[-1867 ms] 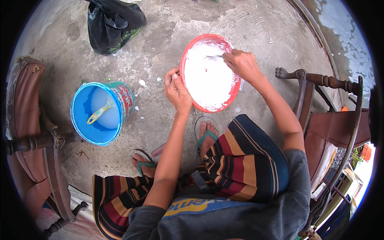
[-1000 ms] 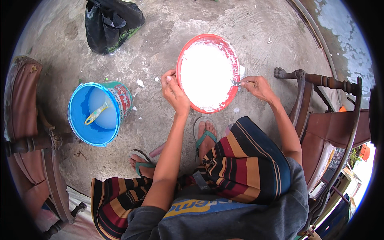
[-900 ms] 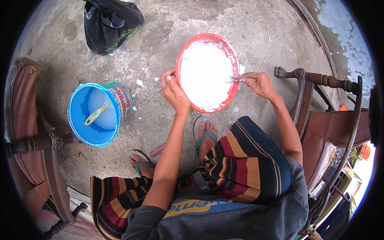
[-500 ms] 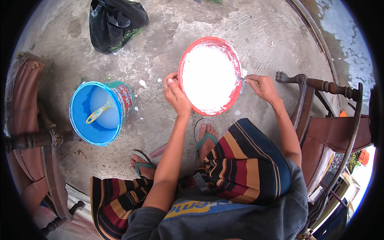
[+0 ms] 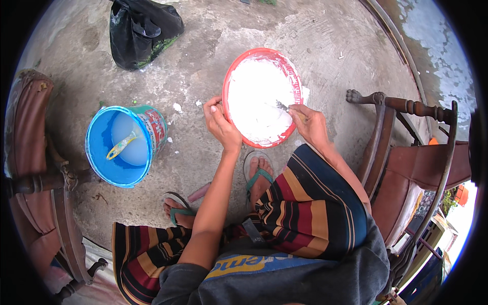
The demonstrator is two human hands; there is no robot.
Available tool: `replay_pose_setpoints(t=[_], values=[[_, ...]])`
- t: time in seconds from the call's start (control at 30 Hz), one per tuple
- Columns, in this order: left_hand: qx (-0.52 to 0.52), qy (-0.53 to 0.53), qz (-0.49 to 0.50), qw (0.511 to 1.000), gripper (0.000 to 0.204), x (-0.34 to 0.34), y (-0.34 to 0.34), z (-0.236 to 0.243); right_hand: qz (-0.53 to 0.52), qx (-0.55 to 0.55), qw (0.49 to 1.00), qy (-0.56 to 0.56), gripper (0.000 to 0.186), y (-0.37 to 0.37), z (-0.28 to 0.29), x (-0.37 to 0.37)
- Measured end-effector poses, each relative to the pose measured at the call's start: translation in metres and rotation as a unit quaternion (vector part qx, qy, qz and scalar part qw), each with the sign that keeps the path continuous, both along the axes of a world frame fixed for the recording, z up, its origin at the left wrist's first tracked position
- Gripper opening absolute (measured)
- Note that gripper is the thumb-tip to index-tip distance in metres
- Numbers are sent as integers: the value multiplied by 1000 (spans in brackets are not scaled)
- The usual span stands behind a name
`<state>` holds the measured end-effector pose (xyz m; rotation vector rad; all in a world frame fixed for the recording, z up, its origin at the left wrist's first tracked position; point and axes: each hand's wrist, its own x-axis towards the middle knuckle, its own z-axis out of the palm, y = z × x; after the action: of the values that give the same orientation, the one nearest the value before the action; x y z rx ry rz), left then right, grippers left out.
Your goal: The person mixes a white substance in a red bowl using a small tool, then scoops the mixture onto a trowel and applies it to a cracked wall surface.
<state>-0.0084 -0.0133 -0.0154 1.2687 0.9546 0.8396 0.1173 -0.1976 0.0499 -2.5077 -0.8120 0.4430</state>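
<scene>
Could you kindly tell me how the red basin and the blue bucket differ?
The red basin holds bright white paste, while the blue bucket holds cloudy, pale liquid. The basin is held at its edge; the bucket stands untouched. The basin's outside looks red, whereas the bucket's outer wall carries a multicoloured printed design. Both are open-topped, with round rims.

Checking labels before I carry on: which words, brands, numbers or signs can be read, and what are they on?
Wording is not copied here; this is where it stands.
Dark grey shirt: large lettering on a blue and yellow panel, partly lost in folds.
Blue bucket: red and white lettering on its outer side, too slanted to read whole.
Grey tag: any print too small.
Red bowl: nothing readable.
</scene>
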Motion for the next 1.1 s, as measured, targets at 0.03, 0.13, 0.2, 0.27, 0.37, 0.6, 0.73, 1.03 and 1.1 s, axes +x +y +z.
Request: replay_pose_setpoints(t=[0.03, 0.13, 0.2, 0.27, 0.37, 0.6, 0.73, 1.03, 1.1], values=[[2, 1, -3, 1000, 56, -1, 1, -2, 20, 15, 997, -74, 21, 0, -1, 12], [5, 2, 4, 1000, 55, -3, 1, -3, 67, -49, 984, -155, 22, -5, 6, 32], [0, 2, 13, 1000, 55, -1, 1, -2, 80, -101, 985, -118, 22, -7, 8, 28], [5, 1, 13, 1000, 53, 0, 1, -1, 79, -126, 988, -38, 21, -13, 10, 11], [-48, -39, 7, 998, 50, 3, 1, 8, 58, -11, 992, 108, 21, -6, 0, -2], [-58, -44, 40, 997, 50, -2, 7, -8, 33, 63, 961, 266, 24, 43, 16, 1], [-36, 1, 41, 999, 55, -11, 7, -25, 155, -105, 982, 37, 18, 34, 13, 11], [-22, 15, 49, 998, 56, -18, 4, -32, 140, -53, 978, -145, 16, 55, -10, 23], [-48, 22, 67, 996, 55, -19, -1, -33, 173, -72, 979, -85, 20, 64, -18, 0]])
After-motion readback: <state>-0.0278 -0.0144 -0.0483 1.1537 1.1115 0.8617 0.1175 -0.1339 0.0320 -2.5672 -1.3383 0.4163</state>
